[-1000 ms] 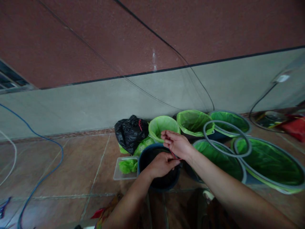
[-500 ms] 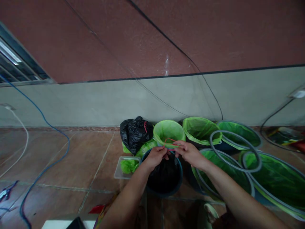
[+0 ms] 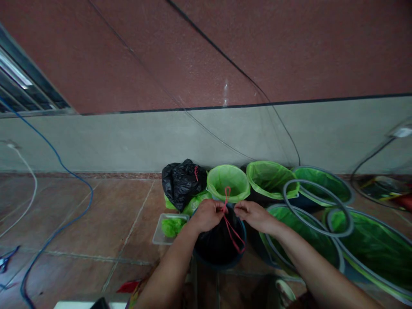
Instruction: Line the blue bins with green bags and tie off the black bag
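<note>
Red drawstring [image 3: 229, 228]: at the mouth of the blue bin [image 3: 219, 266], one loop standing above its rear rim, a longer loop trailing over the black liner [image 3: 212, 246] inside. Left hand [image 3: 208, 215] over the bin, string pinched between thumb and fingers. Right hand [image 3: 255, 215] at the bin's right rim, fingers bent, tips close together; cannot tell if anything is held. Left of bin: clear tray [image 3: 157, 237] with crumpled green plastic [image 3: 173, 226]. Behind-left of bin: bunched black bag [image 3: 180, 184]. Directly behind bin: green-lined bucket [image 3: 228, 178].
</note>
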`<state>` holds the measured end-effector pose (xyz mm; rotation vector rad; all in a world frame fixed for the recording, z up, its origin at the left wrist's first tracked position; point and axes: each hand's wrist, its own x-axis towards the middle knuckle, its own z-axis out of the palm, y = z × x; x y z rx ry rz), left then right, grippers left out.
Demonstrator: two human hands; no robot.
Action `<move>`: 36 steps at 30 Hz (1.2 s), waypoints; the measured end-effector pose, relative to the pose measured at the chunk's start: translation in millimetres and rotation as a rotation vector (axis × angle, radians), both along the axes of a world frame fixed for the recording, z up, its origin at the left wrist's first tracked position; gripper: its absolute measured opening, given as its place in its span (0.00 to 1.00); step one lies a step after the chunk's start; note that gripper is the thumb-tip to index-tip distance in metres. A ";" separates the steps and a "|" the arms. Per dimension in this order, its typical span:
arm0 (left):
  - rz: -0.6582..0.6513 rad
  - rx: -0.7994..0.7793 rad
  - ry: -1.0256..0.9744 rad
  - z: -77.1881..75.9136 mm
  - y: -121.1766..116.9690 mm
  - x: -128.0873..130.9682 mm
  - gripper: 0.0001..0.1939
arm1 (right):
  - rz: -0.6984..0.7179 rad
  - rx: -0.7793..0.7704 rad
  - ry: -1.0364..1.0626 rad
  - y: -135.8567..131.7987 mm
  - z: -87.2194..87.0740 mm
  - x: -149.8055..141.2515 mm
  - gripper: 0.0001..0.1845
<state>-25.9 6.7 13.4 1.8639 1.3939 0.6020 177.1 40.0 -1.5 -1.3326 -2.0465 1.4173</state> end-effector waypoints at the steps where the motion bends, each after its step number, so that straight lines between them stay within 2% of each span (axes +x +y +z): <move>1: -0.049 0.040 0.037 3.2 -1.0 0.2 0.12 | -0.028 0.088 0.014 1.8 -2.6 -2.5 0.10; 3: -0.141 0.124 0.090 8.1 -2.2 0.9 0.13 | -0.030 0.167 0.108 3.8 -6.4 -10.1 0.11; 7: -0.231 0.257 0.152 13.3 -2.9 0.6 0.13 | 0.032 0.091 0.347 0.3 -8.1 -27.6 0.09; 9: -0.218 0.282 0.146 16.1 -4.0 -0.9 0.14 | 0.042 0.021 0.435 -4.2 -4.8 -33.3 0.06; 14: -0.107 0.332 0.193 19.9 -8.4 -2.3 0.14 | 0.045 -0.111 0.565 -15.2 9.8 -39.5 0.10; 20: 0.004 0.418 0.200 7.5 -9.1 3.8 0.13 | -0.065 -0.167 0.583 -13.1 10.9 -39.2 0.15; 24: 0.091 0.394 0.080 5.0 -9.8 4.6 0.13 | -0.093 -0.178 0.543 -12.0 8.1 -36.5 0.13; 27: 0.123 0.386 0.020 5.6 -9.8 5.4 0.13 | -0.166 -0.172 0.535 -10.7 6.4 -35.2 0.13; 33: 0.121 0.361 0.030 4.8 -9.2 11.8 0.13 | -0.365 0.048 0.468 -5.6 8.3 -33.7 0.07; 34: 0.113 0.357 0.032 4.9 -9.2 12.3 0.13 | -0.382 0.005 0.488 -6.2 10.1 -33.3 0.06; 36: 0.113 0.348 0.028 5.1 -9.0 12.2 0.13 | -0.409 -0.207 0.557 -8.2 14.2 -31.8 0.07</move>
